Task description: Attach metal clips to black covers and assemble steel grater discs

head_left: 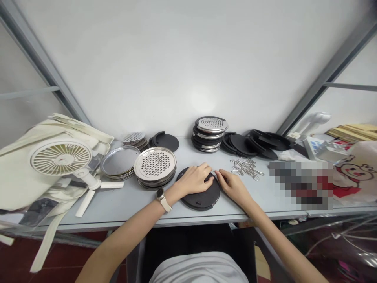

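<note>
A round black disc (203,202) lies flat on the grey surface (132,206), close to its front edge and directly before the person. The left hand (196,180) lies over the disc's upper part, fingers bent and touching it; whether they grip it cannot be told. The right hand (231,186) is at the disc's right edge, thumb and forefinger drawn together near a thin, pale piece too small to identify; a hold on it cannot be confirmed. A watch (163,200) with a light strap is worn on the left wrist.

Just left of the disc stands a stack of round metal graters (156,163), perforated face up; beside it is a pile of plain metal plates (120,160). Behind the hands stands a taller stack of black and metal discs (208,135), grater uppermost. Right of this lie loose black discs (243,144), with a heap of small metal clips (246,167) in front. A white fan (61,158) stands at far left.
</note>
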`<state>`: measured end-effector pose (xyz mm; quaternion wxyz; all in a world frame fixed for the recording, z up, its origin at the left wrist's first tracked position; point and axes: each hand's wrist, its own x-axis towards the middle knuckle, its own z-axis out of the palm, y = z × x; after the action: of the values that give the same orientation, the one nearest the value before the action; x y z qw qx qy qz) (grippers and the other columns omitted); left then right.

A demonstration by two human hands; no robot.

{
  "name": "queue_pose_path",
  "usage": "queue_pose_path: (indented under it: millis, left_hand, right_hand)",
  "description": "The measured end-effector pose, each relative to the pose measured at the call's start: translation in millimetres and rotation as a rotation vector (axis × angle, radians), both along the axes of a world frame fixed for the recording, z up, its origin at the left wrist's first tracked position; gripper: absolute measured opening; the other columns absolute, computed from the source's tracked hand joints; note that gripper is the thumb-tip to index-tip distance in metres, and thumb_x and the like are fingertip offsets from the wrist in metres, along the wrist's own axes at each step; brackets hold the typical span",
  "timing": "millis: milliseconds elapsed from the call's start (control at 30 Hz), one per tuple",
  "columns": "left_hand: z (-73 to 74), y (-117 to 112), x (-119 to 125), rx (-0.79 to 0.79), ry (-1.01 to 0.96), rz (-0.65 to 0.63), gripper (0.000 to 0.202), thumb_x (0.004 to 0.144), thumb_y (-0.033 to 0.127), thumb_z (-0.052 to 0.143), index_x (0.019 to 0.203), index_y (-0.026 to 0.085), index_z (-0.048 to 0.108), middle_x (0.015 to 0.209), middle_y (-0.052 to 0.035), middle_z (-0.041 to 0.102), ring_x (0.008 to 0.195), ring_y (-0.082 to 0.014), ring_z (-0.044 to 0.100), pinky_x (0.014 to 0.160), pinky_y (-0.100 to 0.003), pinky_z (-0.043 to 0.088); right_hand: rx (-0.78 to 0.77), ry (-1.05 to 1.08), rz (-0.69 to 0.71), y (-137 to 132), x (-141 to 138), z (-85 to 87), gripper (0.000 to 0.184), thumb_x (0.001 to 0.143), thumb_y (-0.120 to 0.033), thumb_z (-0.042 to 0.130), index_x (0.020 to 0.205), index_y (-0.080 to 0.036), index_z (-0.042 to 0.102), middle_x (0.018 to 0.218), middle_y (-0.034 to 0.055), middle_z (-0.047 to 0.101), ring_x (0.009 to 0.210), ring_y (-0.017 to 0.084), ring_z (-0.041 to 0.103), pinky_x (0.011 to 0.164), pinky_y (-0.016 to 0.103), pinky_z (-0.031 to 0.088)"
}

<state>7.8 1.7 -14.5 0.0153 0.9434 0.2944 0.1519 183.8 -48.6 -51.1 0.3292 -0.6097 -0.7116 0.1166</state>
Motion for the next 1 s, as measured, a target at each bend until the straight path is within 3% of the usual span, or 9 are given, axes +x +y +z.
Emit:
queue_pose_path:
  millis: [167, 367, 567, 1000]
  left_hand:
    - [-1.6, 0.9, -0.2, 0.000, -0.023, -0.024, 0.020, 0.093, 0.029, 0.041, 0.101, 0.020, 0.057, 0.099, -0.0038, 0.059, 0.072, -0.0176, 0.062, 0.061, -0.029, 0.044]
    - [3.0, -0.6, -1.2, -0.094, -0.110, -0.019, 0.027, 0.088, 0.027, 0.049, 0.114, 0.019, 0.048, 0.103, -0.0045, 0.062, 0.081, -0.0187, 0.062, 0.066, -0.029, 0.045]
    - [5.5, -2.5, -0.5, -0.139, -0.110, -0.047, 0.023, 0.087, 0.028, 0.050, 0.108, 0.019, 0.047, 0.104, -0.0042, 0.061, 0.083, -0.0179, 0.062, 0.067, -0.028, 0.045]
    - [4.0, -1.3, 0.2, -0.134, -0.045, -0.036, 0.020, 0.090, 0.032, 0.047, 0.105, 0.020, 0.052, 0.104, -0.0045, 0.057, 0.084, -0.0191, 0.062, 0.071, -0.030, 0.048]
  right_hand:
    - [0.047, 0.030, -0.082, 0.7, 3.7, 0.4, 0.034, 0.096, -0.037, 0.035, 0.065, -0.023, 0.033, 0.053, -0.0042, 0.040, 0.049, 0.014, 0.041, 0.054, 0.025, 0.030]
    - [0.013, 0.035, -0.062, 2.1, 2.7, -0.8, 0.033, 0.096, -0.037, 0.034, 0.066, -0.023, 0.036, 0.053, -0.0043, 0.041, 0.049, 0.014, 0.041, 0.054, 0.025, 0.031]
    - [-0.024, 0.012, 0.085, 0.9, 0.1, 0.5, 0.030, 0.095, -0.032, 0.034, 0.067, -0.022, 0.039, 0.057, -0.0025, 0.048, 0.052, 0.014, 0.044, 0.054, 0.025, 0.032]
    - [-0.057, 0.005, 0.085, -2.6, -2.0, 6.5, 0.024, 0.084, -0.023, 0.040, 0.061, -0.021, 0.034, 0.053, -0.0050, 0.042, 0.051, 0.012, 0.041, 0.053, 0.024, 0.030]
